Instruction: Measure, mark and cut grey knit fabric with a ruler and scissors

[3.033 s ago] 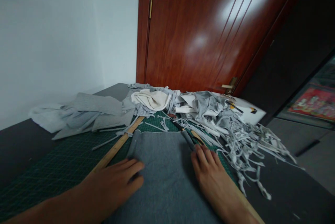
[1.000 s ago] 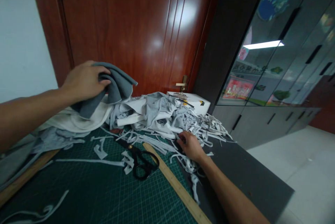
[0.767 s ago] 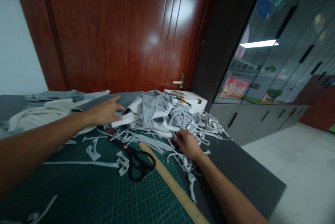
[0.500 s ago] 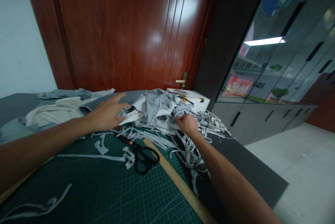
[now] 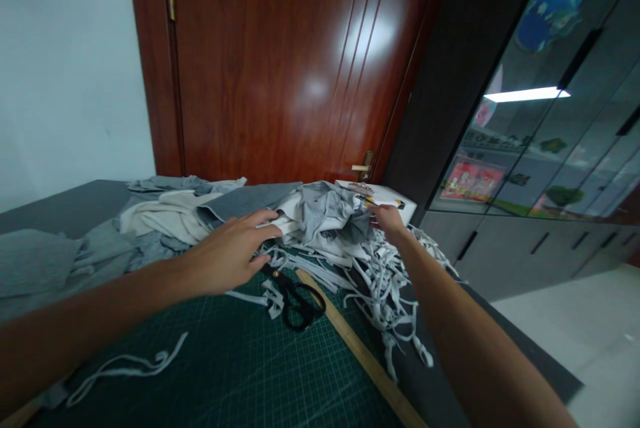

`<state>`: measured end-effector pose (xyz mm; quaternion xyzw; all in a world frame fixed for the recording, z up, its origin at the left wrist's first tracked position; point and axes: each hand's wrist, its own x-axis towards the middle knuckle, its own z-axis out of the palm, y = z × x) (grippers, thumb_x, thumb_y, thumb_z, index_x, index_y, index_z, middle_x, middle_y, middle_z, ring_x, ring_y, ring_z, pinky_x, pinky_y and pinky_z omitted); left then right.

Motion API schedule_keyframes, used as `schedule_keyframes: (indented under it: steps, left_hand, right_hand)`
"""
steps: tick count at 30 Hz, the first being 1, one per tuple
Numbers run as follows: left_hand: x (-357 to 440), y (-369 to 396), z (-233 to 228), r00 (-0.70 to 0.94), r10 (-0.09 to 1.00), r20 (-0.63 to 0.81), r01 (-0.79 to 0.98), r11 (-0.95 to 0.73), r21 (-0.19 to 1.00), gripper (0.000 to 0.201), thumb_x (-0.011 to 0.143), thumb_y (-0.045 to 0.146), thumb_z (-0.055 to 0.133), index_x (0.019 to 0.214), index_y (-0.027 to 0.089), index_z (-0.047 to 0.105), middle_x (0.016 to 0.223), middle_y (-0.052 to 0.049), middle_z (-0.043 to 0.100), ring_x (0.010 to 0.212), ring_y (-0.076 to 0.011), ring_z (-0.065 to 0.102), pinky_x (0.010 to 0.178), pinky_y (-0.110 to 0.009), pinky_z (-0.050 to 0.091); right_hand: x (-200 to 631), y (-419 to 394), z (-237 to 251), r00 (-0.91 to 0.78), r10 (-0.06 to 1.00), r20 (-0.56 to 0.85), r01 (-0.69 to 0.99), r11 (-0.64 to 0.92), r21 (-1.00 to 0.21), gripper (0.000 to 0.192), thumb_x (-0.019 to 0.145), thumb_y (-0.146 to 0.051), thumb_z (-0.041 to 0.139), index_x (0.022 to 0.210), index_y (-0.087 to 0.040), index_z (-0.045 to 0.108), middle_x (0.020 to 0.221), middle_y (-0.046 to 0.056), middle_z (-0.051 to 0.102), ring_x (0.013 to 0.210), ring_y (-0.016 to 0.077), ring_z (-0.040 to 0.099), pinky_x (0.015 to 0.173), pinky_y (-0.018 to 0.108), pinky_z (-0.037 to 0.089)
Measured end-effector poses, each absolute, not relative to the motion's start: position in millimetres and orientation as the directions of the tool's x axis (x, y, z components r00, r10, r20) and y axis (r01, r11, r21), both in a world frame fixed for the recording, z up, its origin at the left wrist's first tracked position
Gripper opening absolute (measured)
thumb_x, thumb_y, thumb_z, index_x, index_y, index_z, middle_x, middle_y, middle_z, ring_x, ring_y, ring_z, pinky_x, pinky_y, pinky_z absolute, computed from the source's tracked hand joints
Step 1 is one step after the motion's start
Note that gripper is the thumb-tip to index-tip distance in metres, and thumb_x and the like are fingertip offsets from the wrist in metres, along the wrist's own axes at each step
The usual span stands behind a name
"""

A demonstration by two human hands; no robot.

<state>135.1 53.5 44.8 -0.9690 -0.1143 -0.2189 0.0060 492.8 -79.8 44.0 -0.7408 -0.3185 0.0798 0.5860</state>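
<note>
My left hand point(image 5: 235, 251) reaches over the near edge of a heap of fabric, fingers apart, with the fingertips close to white and grey cloth. My right hand point(image 5: 390, 220) is closed at the right end of the heap, pinching what looks like the edge of a grey cloth point(image 5: 327, 209); its fingertips are partly hidden. Below it lies a tangle of thin pale fabric strips point(image 5: 383, 281). Black-handled scissors point(image 5: 300, 305) rest on the green cutting mat point(image 5: 240, 361), beside a wooden ruler point(image 5: 357, 348).
Behind the right hand stands a white box point(image 5: 407, 211) near the door point(image 5: 270, 68). Folded grey and cream cloths point(image 5: 165, 215) cover the table's left side. A loose strip point(image 5: 135, 368) lies on the mat's near left. Glass-fronted cabinets point(image 5: 520, 161) stand to the right.
My right hand has moved up and right from the strips towards the white box. My left hand has come nearer and lower. The view has turned slightly left.
</note>
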Motion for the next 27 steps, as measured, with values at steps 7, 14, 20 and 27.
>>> schedule_keyframes:
  steps: [7, 14, 20, 27]
  left_hand:
    - [148.8, 32.2, 51.1, 0.777, 0.452, 0.438, 0.165, -0.818, 0.550, 0.049, 0.081, 0.049, 0.067, 0.121, 0.021, 0.069, 0.127, -0.016, 0.076, 0.121, -0.0364, 0.072, 0.097, -0.049, 0.059]
    - [178.0, -43.6, 64.5, 0.758, 0.456, 0.466, -0.113, -0.612, 0.783, 0.104, 0.069, 0.065, 0.088, 0.151, 0.018, 0.045, 0.153, -0.024, 0.060, 0.137, -0.0398, 0.062, 0.106, -0.054, 0.056]
    - [178.7, -54.5, 87.8, 0.499, 0.606, 0.619, -0.145, -0.646, 0.749, 0.049, 0.082, 0.040, 0.080, 0.123, 0.017, 0.069, 0.125, -0.015, 0.078, 0.110, -0.0316, 0.073, 0.095, -0.047, 0.057]
    - [111.0, -7.8, 111.4, 0.543, 0.596, 0.592, -0.031, -0.690, 0.723, 0.025, 0.081, 0.047, 0.077, 0.080, 0.021, 0.081, 0.080, -0.005, 0.080, 0.072, -0.0217, 0.068, 0.062, -0.030, 0.048]
  right_hand:
    - [458.0, -133.4, 101.9, 0.597, 0.714, 0.366, 0.207, 0.304, -0.930, 0.018, 0.106, -0.032, 0.072, 0.113, -0.015, 0.073, 0.114, 0.007, 0.076, 0.096, 0.0229, 0.075, 0.086, 0.042, 0.065]
    - [379.7, -142.1, 136.4, 0.451, 0.732, 0.510, 0.087, 0.533, -0.842, 0.011, 0.088, -0.025, 0.076, 0.080, -0.019, 0.071, 0.087, 0.005, 0.078, 0.083, 0.0185, 0.075, 0.095, 0.036, 0.065]
    - [319.8, -137.7, 152.9, 0.431, 0.727, 0.535, 0.156, 0.524, -0.837, 0.024, 0.089, -0.031, 0.082, 0.075, -0.021, 0.066, 0.080, 0.004, 0.074, 0.077, 0.0211, 0.075, 0.082, 0.041, 0.068]
    - [338.0, -137.5, 163.4, 0.609, 0.493, 0.621, 0.416, 0.468, -0.780, 0.035, 0.087, -0.021, 0.082, 0.064, -0.023, 0.056, 0.058, -0.005, 0.055, 0.053, 0.0121, 0.050, 0.053, 0.025, 0.043]
